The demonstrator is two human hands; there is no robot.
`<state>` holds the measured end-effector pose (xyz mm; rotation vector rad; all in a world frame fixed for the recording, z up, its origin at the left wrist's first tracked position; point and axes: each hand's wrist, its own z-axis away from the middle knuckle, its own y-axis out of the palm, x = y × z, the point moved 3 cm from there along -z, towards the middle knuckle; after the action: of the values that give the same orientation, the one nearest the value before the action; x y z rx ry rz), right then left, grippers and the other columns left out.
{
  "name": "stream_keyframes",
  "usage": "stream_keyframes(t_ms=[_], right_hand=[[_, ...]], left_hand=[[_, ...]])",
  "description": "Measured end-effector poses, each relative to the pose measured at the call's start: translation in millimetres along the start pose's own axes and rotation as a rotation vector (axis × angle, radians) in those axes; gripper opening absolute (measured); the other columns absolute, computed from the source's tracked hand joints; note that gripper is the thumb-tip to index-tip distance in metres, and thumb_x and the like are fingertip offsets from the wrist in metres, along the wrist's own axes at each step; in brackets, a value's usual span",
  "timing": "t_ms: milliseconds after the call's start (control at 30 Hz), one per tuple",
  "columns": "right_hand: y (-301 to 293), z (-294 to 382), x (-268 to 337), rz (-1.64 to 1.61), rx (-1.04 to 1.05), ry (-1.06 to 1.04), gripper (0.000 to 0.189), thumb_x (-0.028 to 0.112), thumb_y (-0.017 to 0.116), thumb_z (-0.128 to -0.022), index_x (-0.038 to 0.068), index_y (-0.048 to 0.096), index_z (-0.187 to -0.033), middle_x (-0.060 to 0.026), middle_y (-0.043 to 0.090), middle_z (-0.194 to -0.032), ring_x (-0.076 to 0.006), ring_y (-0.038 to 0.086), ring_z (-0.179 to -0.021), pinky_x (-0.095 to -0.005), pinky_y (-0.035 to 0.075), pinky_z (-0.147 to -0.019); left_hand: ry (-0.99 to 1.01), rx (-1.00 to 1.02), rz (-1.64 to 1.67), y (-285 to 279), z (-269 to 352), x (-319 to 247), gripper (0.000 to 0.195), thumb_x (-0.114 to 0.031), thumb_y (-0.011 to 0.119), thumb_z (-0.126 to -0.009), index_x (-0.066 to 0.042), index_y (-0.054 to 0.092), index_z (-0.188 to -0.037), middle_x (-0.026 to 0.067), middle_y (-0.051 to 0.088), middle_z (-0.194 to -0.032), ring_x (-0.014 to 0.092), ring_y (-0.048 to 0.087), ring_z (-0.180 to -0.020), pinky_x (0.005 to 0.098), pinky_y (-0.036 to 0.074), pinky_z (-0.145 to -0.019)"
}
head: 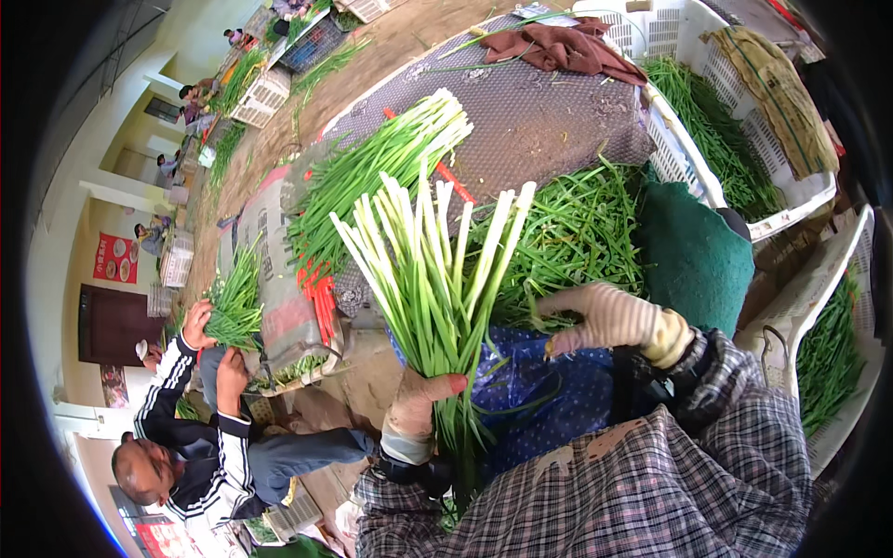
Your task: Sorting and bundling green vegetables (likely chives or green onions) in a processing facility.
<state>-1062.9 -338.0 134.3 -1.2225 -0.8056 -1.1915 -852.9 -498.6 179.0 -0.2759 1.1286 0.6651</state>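
My left hand [415,404], in a pale glove with a bare thumb tip, grips a bunch of garlic chives [446,314], white stem ends fanned upward and green leaves hanging down. My right hand [603,324], in a striped glove, holds nothing; its thumb and fingers are apart beside a heap of loose green leaves [565,237]. Behind the held bunch, a larger pile of chives [380,167] lies on the patterned table cover [530,125], white ends towards the upper right. A red strip [453,183] passes beneath that pile. Blue dotted plastic [558,404] covers my lap.
Several red ties [319,307] hang at the table's near left edge. A brown cloth [558,49] lies at the far edge. White plastic crates [677,153] of chives stand at right. At left, a seated person [188,446] holds another bunch [234,307]. More people work farther back.
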Motion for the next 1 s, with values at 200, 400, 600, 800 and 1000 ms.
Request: stream_keyframes(t_ms=[200,400,600,800,1000], right_hand=[[-8.9,-59.0,34.4,-1.116,-0.063,-0.456,0.074,0.045,0.069,-0.080,0.003,0.039,-0.133,-0.0108,0.052,-0.124,-0.0220,0.050,-0.114,-0.0351,0.040,-0.097],[-11.2,-66.3,29.1,-1.352,-0.019,-0.402,0.108,0.039,0.079,-0.070,0.008,0.011,-0.147,-0.0201,0.048,-0.131,-0.0315,0.049,-0.119,-0.0418,0.043,-0.099],[-10.3,-49.2,56.1,-1.080,-0.222,-0.355,0.090,0.018,0.076,-0.072,0.007,0.023,-0.144,-0.0153,0.060,-0.109,-0.0273,0.060,-0.099,-0.0360,0.050,-0.086],[-95.5,15.1,134.0,-0.725,-0.795,-0.577,0.050,0.024,0.066,-0.081,0.000,0.049,-0.121,-0.0075,0.064,-0.081,-0.0186,0.063,-0.075,-0.0325,0.052,-0.076],[-213.7,72.0,152.2,-0.198,-0.943,-0.644,0.065,0.033,0.068,-0.081,-0.002,0.044,-0.131,-0.0085,0.063,-0.100,-0.0162,0.062,-0.086,-0.0288,0.051,-0.083]], left_hand=[[-0.198,0.220,-0.196,28.2,-10.9,14.6,0.057,-0.001,0.075,-0.068,-0.001,0.053,-0.120,0.0058,0.062,-0.106,0.015,0.058,-0.096,0.0275,0.047,-0.083],[0.110,0.385,-0.366,31.2,-25.9,-4.7,0.091,-0.028,0.085,-0.064,0.003,0.036,-0.134,0.0110,0.053,-0.122,0.021,0.049,-0.112,0.0342,0.039,-0.098],[0.256,0.437,-0.705,78.7,-59.4,-15.7,0.115,-0.051,0.081,-0.064,0.004,0.015,-0.141,0.0213,0.045,-0.130,0.030,0.050,-0.117,0.0362,0.038,-0.101],[0.443,0.459,-0.692,99.6,-48.2,-49.6,0.100,-0.047,0.081,-0.066,0.001,0.030,-0.138,0.0180,0.056,-0.120,0.030,0.055,-0.112,0.0365,0.043,-0.096],[0.286,0.180,-1.480,30.0,-77.3,-52.2,0.087,-0.028,0.082,-0.063,-0.001,0.039,-0.134,0.0228,0.051,-0.127,0.035,0.050,-0.118,0.0393,0.041,-0.100]])
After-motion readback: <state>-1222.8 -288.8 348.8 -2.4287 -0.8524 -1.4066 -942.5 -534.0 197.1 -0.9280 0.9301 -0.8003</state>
